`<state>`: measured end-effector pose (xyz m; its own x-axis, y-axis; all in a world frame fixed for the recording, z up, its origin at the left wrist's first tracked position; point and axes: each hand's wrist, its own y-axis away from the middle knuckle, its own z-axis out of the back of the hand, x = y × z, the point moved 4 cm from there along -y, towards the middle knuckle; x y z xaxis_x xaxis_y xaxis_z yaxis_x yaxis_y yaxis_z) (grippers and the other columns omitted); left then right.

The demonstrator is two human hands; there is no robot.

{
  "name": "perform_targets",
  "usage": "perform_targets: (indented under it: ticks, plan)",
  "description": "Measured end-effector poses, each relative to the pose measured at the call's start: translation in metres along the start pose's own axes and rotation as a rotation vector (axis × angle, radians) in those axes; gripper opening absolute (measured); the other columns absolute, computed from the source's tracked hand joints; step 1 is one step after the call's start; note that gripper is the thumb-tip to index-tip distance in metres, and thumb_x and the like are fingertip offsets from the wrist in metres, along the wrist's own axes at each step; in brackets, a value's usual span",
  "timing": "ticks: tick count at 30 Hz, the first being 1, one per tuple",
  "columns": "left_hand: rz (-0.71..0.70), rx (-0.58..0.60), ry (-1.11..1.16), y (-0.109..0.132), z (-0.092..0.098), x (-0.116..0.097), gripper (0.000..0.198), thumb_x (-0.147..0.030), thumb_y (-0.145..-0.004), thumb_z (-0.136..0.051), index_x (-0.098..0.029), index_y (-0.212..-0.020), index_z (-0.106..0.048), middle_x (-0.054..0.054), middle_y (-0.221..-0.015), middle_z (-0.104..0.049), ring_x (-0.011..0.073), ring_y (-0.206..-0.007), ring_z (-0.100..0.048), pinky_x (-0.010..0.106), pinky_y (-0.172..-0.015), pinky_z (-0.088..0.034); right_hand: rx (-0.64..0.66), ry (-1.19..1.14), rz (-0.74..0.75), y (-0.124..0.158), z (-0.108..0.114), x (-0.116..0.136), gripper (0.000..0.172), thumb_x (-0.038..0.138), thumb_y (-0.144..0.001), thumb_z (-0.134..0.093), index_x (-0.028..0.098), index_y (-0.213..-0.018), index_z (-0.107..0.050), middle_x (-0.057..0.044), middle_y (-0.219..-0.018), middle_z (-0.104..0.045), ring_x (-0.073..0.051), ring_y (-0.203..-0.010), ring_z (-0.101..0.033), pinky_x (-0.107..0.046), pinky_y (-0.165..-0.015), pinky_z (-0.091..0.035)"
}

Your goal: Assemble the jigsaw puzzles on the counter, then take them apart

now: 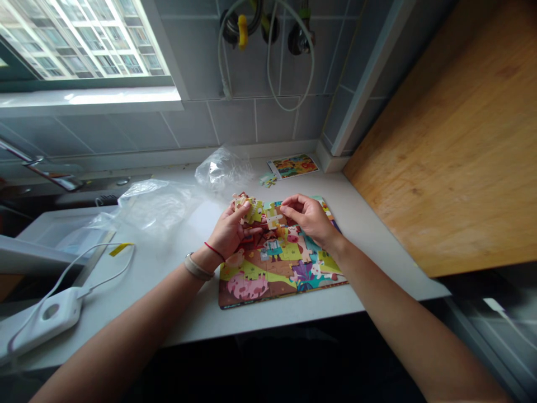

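Observation:
My left hand (230, 232) is closed round a small stack of jigsaw puzzle pieces (250, 211), thumb on top. Between the thumb and fingers of my right hand (308, 217) is a single puzzle piece (272, 216), held just to the right of the stack. Both hands are over the far part of a colourful farm-scene jigsaw puzzle (279, 285) lying on the counter. A pink pig, a cow and a figure in blue show on its joined pieces. My hands and forearms hide some of the puzzle's upper part and right side.
Behind the puzzle lie a few loose pieces (268, 180) and a picture card (293, 166). Crumpled clear plastic bags (157, 204) spread over the counter (184, 313) on the left. A white power strip (42, 322) with a cable lies at front left; a wooden panel (453, 151) stands at right.

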<state>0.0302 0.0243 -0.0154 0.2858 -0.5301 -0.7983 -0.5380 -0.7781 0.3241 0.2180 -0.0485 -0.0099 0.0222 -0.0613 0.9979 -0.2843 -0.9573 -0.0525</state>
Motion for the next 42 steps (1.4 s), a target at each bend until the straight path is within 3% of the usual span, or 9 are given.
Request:
perform_targets:
  ticks: [5,23,26,30,35,38,42]
  plan:
    - [-0.006,-0.011,0.002,-0.001,0.001,0.000,0.031,-0.025,-0.085,-0.078,-0.020,-0.106,-0.056,0.002,-0.088,-0.075,0.0186,-0.064,-0.077,0.025,-0.049,-0.065,0.022,-0.010,-0.053,0.003,-0.003,0.003,0.041,0.051,-0.069,-0.087,0.019,-0.086,-0.069,-0.001,-0.082,-0.070,-0.014,-0.067,-0.065,-0.026,-0.057,-0.056]
    - [-0.030,-0.007,0.000,-0.004,0.005,0.003,0.037,-0.029,-0.081,-0.083,-0.020,-0.106,-0.058,0.002,-0.094,-0.075,0.0172,-0.067,-0.076,0.024,-0.051,-0.064,0.090,0.048,-0.053,0.006,-0.004,0.006,0.040,0.053,-0.073,-0.084,0.017,-0.085,-0.070,-0.001,-0.072,-0.070,-0.014,-0.062,-0.063,-0.027,-0.059,-0.053]
    - [-0.104,-0.011,0.000,-0.003,0.005,0.000,0.042,-0.032,-0.079,-0.085,-0.021,-0.106,-0.056,0.002,-0.095,-0.075,0.0200,-0.073,-0.078,0.028,-0.057,-0.066,0.150,0.197,-0.023,0.006,-0.005,0.009,0.037,0.051,-0.074,-0.082,0.017,-0.083,-0.071,-0.001,-0.068,-0.068,-0.013,-0.058,-0.058,-0.026,-0.055,-0.046]
    - [-0.215,-0.051,-0.002,-0.002,0.006,-0.005,0.048,-0.033,-0.075,-0.089,-0.021,-0.105,-0.054,0.001,-0.096,-0.074,0.0210,-0.077,-0.078,0.034,-0.066,-0.068,0.114,0.460,0.094,0.007,-0.003,0.015,0.034,0.050,-0.083,-0.075,0.018,-0.074,-0.069,0.000,-0.062,-0.062,-0.013,-0.056,-0.050,-0.027,-0.054,-0.038]
    - [-0.139,-0.042,-0.091,0.006,-0.001,0.000,0.055,-0.029,-0.066,-0.095,-0.020,-0.104,-0.056,0.001,-0.096,-0.073,0.0191,-0.076,-0.077,0.027,-0.058,-0.066,0.186,0.348,0.103,0.011,-0.011,0.015,0.037,0.054,-0.083,-0.077,0.019,-0.090,-0.069,-0.001,-0.076,-0.067,-0.015,-0.066,-0.058,-0.027,-0.060,-0.045]
    - [-0.090,0.011,-0.115,0.012,-0.008,0.006,0.056,-0.025,-0.062,-0.097,-0.020,-0.101,-0.057,0.000,-0.093,-0.072,0.0174,-0.075,-0.075,0.025,-0.056,-0.065,0.199,0.301,0.099,0.013,-0.016,0.014,0.039,0.057,-0.081,-0.079,0.020,-0.089,-0.067,-0.001,-0.077,-0.066,-0.016,-0.069,-0.060,-0.027,-0.060,-0.048]
    - [-0.072,0.055,-0.092,0.015,-0.012,0.006,0.044,-0.033,-0.073,-0.091,-0.019,-0.103,-0.061,0.002,-0.102,-0.070,0.0177,-0.085,-0.074,0.027,-0.062,-0.067,0.148,0.232,0.082,0.011,-0.015,0.014,0.039,0.058,-0.085,-0.075,0.020,-0.081,-0.066,-0.001,-0.074,-0.064,-0.014,-0.065,-0.058,-0.027,-0.058,-0.050]
